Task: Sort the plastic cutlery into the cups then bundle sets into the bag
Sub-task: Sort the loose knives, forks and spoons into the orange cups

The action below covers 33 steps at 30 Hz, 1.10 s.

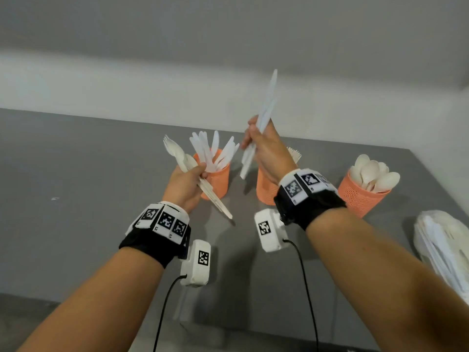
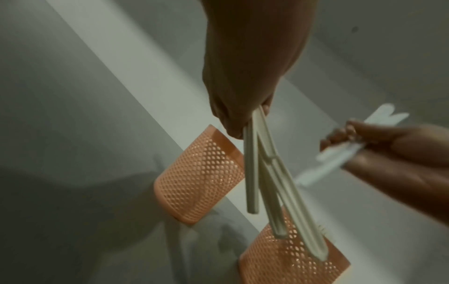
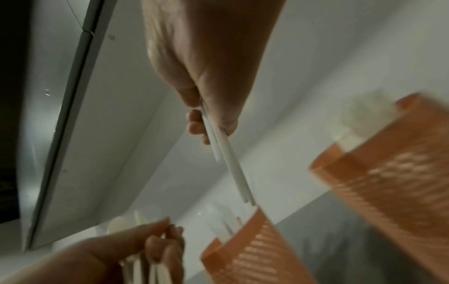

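Note:
Three orange mesh cups stand on the grey table: a left cup (image 1: 218, 174) full of white knives, a middle cup (image 1: 264, 191) partly hidden behind my right wrist, and a right cup (image 1: 363, 196) full of spoons. My left hand (image 1: 187, 179) grips a bundle of forks and spoons (image 1: 177, 153) just left of the knife cup; their handles (image 2: 264, 173) hang below the fist. My right hand (image 1: 264, 146) is raised above the middle cup and grips white knives (image 1: 266, 110), blades pointing up; the handles (image 3: 230, 163) stick out below the fingers.
A white plastic bag (image 1: 446, 247) with cutlery in it lies at the table's right edge. A pale wall runs behind the table. Bare grey tabletop (image 1: 76, 174) stretches to the left, and the near edge lies below my forearms.

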Each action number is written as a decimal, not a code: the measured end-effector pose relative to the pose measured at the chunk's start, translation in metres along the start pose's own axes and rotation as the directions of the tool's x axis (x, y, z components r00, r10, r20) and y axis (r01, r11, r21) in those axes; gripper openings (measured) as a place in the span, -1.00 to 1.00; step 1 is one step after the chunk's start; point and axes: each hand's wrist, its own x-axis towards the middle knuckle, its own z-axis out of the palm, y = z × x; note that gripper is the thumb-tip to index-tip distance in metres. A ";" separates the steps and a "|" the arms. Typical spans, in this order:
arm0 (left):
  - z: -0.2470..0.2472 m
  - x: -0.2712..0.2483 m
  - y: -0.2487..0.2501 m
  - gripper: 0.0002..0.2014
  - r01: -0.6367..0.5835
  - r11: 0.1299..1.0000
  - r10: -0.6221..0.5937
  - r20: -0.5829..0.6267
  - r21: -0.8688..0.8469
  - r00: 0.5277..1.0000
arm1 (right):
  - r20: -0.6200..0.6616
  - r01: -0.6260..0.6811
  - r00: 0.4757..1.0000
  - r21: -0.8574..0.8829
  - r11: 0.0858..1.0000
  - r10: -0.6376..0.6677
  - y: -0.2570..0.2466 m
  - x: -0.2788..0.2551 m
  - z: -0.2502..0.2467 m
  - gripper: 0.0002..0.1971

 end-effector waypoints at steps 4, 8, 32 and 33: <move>-0.007 0.001 -0.001 -0.73 0.000 0.997 -0.007 0.091 0.079 0.996 | -0.047 0.111 0.993 0.037 0.993 -0.109 0.003 0.029 0.041 -0.81; -0.015 0.002 -0.001 -0.68 0.069 0.990 -0.094 0.202 0.124 0.975 | -0.030 0.017 0.999 -0.162 0.987 -0.022 0.027 0.042 0.054 -0.90; 0.029 -0.004 -0.017 -0.67 0.313 0.945 -0.308 0.582 0.095 0.753 | 0.003 -0.133 0.991 -0.243 0.961 0.137 -0.005 -0.009 -0.009 -0.62; 0.031 -0.004 -0.018 -0.67 0.322 0.941 -0.322 0.584 0.108 0.745 | -0.036 -0.124 0.992 -0.244 0.962 0.119 -0.009 -0.009 -0.013 -0.58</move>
